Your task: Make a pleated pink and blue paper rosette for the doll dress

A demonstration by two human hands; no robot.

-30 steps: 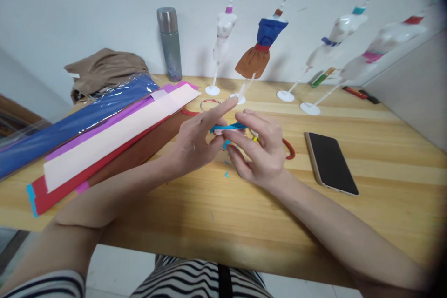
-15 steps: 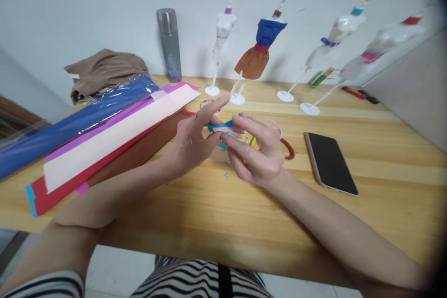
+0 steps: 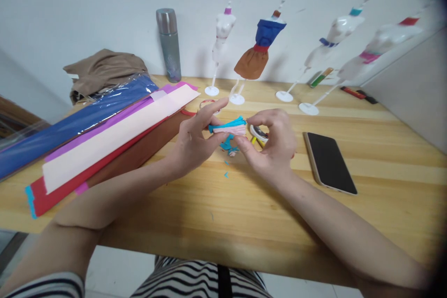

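Observation:
My left hand [image 3: 197, 137] pinches one end of a small bundle of pleated crepe paper [image 3: 230, 126], blue along the top and pale pink beneath. The pleats fan out toward the right. At that free end is my right hand [image 3: 272, 142], its thumb and index finger apart above and below the paper's edge. The thumb tip is close to the pink layer; whether it touches I cannot tell. Under the hands lie blue paper scraps [image 3: 228, 143] and scissors with yellow on them [image 3: 259, 135], partly covered by the right hand.
Paper sheets [image 3: 122, 137] in several colours and a brown cloth [image 3: 104, 72] lie at left. A bottle [image 3: 169, 46] and several small white mannequins stand at the back, one in a blue top and brown skirt [image 3: 252, 62]. A phone [image 3: 330, 163] lies at right.
My right hand has moved a little right and its fingers have spread from the paper. More of the pleats now shows, fanned out. The left hand keeps its pinch.

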